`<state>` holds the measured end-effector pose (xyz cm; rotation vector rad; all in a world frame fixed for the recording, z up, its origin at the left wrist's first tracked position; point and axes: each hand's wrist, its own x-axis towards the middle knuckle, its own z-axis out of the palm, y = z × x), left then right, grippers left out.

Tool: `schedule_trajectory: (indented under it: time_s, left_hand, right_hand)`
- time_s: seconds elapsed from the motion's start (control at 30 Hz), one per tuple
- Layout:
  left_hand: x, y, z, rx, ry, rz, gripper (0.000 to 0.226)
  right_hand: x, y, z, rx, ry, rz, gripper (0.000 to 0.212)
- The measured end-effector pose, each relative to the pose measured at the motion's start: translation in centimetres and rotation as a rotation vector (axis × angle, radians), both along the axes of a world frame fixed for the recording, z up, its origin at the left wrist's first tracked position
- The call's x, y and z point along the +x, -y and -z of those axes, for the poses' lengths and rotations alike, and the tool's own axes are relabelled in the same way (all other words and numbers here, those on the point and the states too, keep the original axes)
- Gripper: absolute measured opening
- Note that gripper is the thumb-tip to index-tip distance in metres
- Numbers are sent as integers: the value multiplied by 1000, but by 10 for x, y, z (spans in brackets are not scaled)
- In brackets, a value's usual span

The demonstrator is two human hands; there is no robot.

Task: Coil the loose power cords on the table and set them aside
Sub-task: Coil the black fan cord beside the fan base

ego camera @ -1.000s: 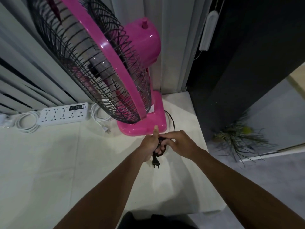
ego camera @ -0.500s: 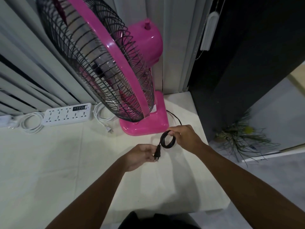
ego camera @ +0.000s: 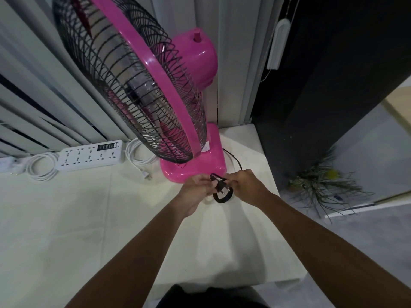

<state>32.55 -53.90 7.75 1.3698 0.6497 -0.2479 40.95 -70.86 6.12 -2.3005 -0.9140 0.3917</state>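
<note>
Tabletop (ego camera: 89, 218), left hand (ego camera: 195, 190), right hand (ego camera: 247, 185) pinching cord (ego camera: 219, 200)

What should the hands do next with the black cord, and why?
Probably tuck the plug through the coil to lock it. The left hand and right hand hold the cord looped up in front of the pink fan, with the plug lying across the loop.
</note>
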Motion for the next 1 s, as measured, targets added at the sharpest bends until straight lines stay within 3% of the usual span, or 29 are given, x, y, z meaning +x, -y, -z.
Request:
schedule_trajectory:
  time_s: [0.1,0.33,0.53,0.73,0.8,0.87,1.0]
  left_hand:
    - [4,11,3,230,67,-59,13]
    - [-2,26,7,876,279,124,10]
    - [-4,29,10,1043,303,141,11]
    - [-1,30,14,1225,171,281,9]
    - [-3,29,16,1207,139,303,11]
    - [-5,24,14,1036,149,243,24]
    - [-1,9,1,267,48,44,59]
  right_hand:
    - [3,-1,1,-26,-22,44,25]
    - [7,3,-2,18,-105,130,18]
    - [6,1,-3,-15,-118,106,26]
    - [9,-2,1,47,-163,185,24]
    - [8,-2,1,63,-161,177,22]
    - [6,-2,0,84,-168,172,19]
    - [9,6,-7,173,-257,189,19]
